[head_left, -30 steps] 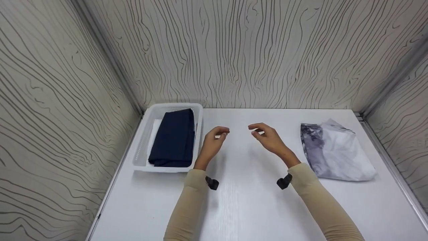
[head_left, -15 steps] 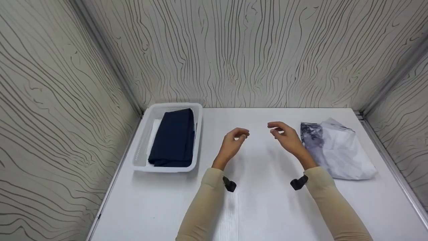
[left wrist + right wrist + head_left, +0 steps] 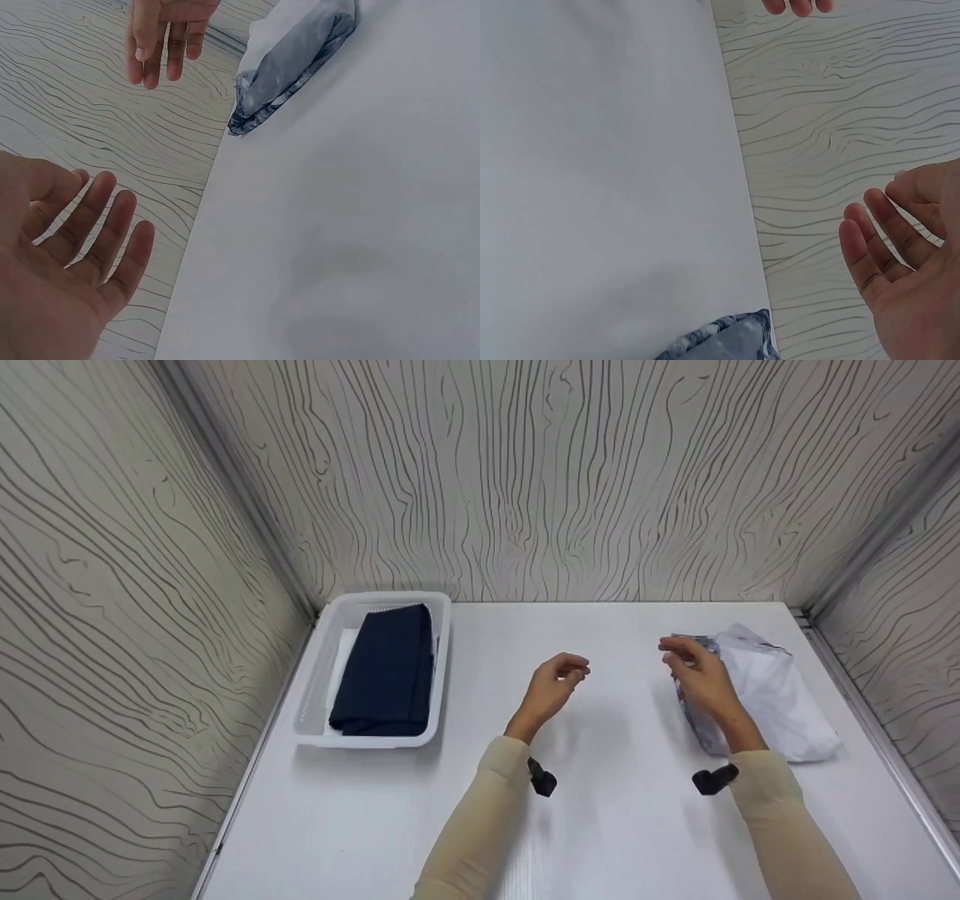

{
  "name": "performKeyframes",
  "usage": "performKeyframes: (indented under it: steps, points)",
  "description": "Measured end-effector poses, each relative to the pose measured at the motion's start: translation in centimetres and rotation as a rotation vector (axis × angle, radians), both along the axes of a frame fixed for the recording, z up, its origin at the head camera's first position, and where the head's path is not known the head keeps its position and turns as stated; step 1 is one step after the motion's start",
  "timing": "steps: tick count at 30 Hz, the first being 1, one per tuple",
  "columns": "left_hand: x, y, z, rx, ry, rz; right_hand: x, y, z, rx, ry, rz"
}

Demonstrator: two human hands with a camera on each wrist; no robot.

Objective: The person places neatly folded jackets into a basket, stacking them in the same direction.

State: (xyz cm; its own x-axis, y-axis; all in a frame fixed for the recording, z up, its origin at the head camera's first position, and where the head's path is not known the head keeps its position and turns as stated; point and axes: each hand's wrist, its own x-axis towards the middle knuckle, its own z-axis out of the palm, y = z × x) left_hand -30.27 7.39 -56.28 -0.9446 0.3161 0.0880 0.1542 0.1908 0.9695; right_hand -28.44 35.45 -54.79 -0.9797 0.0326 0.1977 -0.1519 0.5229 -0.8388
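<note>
My left hand (image 3: 551, 690) hovers above the middle of the table, its fingers loosely bent and nothing in them. In the head view my right hand (image 3: 701, 679) overlaps the left edge of a folded white and grey-purple patterned cloth (image 3: 780, 701). The right wrist view shows that hand (image 3: 915, 262) raised over the table with relaxed fingers, apart from the cloth (image 3: 731, 341), whose corner shows at the bottom. In the left wrist view the folded cloth (image 3: 300, 60) lies flat at the top; its exact kind cannot be told.
At the back left stands a white plastic basket (image 3: 311, 697). Inside it lies a folded dark navy cloth (image 3: 386, 675) on top of something white (image 3: 341, 667). Wood-grain patterned walls (image 3: 510, 480) enclose the white table (image 3: 375, 825) at the back and both sides.
Both hands have moved to the right, away from the basket. The right hand has come over the patterned cloth's left edge. Basket and cloths stay where they were.
</note>
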Motion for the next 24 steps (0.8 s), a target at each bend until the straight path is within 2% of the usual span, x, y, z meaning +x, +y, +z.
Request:
performKeyframes:
  steps: [6,11,14,18,20,24]
  points:
    - [0.1,1.7,-0.2,-0.002,-0.043,-0.025,1.3,3.0,-0.3,-0.015,-0.006,-0.056]
    - [0.7,3.1,-0.3,-0.006,-0.074,-0.055,2.3,5.5,-0.9,-0.035,-0.013,-0.081]
    - [1.1,4.0,-0.4,-0.024,-0.094,-0.070,3.3,6.3,-0.4,-0.045,-0.019,-0.101]
    - [1.5,5.0,-0.6,-0.073,-0.111,-0.080,3.9,8.3,-1.1,-0.052,-0.036,-0.158]
    - [1.7,5.5,-0.7,-0.098,-0.114,-0.087,3.9,9.7,-2.3,-0.035,-0.060,-0.200]
    - [2.0,6.1,-0.9,-0.134,-0.115,-0.102,4.5,11.5,-3.2,0.029,-0.130,-0.278]
